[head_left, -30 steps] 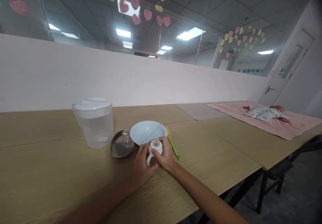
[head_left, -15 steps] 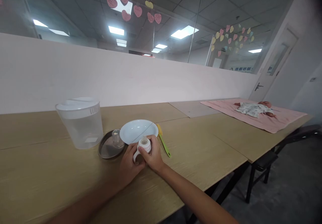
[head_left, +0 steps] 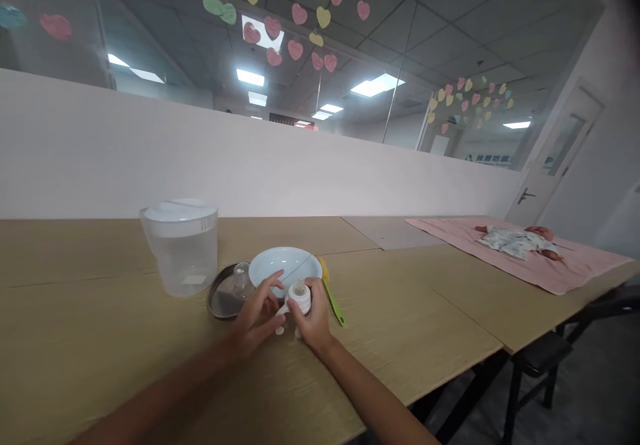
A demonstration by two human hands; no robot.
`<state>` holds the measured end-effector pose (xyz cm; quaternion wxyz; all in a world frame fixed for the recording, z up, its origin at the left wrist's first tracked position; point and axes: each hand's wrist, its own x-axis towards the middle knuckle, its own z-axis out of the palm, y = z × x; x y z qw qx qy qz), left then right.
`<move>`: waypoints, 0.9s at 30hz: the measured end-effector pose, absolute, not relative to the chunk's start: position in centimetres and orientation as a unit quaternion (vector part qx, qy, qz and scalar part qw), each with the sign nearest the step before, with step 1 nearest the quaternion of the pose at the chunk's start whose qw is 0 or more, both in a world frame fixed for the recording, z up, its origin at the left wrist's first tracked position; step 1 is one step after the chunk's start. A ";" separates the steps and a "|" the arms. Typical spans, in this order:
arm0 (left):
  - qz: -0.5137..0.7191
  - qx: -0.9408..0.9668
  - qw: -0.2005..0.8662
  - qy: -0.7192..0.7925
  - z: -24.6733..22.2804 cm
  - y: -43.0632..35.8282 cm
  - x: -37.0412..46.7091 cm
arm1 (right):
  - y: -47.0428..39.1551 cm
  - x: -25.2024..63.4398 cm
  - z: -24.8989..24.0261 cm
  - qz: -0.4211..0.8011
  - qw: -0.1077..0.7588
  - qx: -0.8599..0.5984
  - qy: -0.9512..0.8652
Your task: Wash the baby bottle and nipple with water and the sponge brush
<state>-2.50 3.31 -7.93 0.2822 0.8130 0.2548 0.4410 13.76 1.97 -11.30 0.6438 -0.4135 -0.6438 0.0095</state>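
Observation:
My right hand (head_left: 317, 321) is wrapped round a baby bottle (head_left: 299, 295) with a white collar, a clear nipple on top and a white side handle. Just left of the bottle, my left hand (head_left: 256, 321) has its fingers apart, close to the handle; whether a fingertip touches it I cannot tell. Behind both hands stands a white bowl (head_left: 280, 259). A clear bottle cap (head_left: 242, 279) sits on a round metal tray (head_left: 218, 303) at the left. Right of the bowl lies a brush (head_left: 334, 301) with a green handle and a yellow head.
A clear plastic pitcher (head_left: 185, 261) with a lid stands at the back left of the wooden table (head_left: 410, 338). Far right, a baby doll (head_left: 515, 240) in patterned clothes lies on a pink cloth (head_left: 550, 275). A black chair (head_left: 543, 353) is by the table's right edge.
My left hand has loosened from the bottle and its fingers have spread. The right hand keeps its hold. The view has shifted, so things appear lower and further right.

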 end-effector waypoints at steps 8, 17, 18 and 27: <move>0.466 0.761 0.091 0.441 -7.6 9.5 -6.1 | 2.1 13.9 -11.9 0.015 0.634 -0.424 -0.647; 0.303 0.840 -0.039 0.449 -9.3 10.8 -7.3 | 2.1 14.0 -12.6 0.024 0.616 -0.450 -0.647; 0.299 0.835 -0.052 0.460 -9.1 10.7 -7.3 | 2.1 14.0 -12.6 0.023 0.615 -0.450 -0.647; 0.253 0.818 0.002 0.516 -8.9 10.5 -7.7 | 2.1 14.0 -12.3 0.018 0.619 -0.455 -0.640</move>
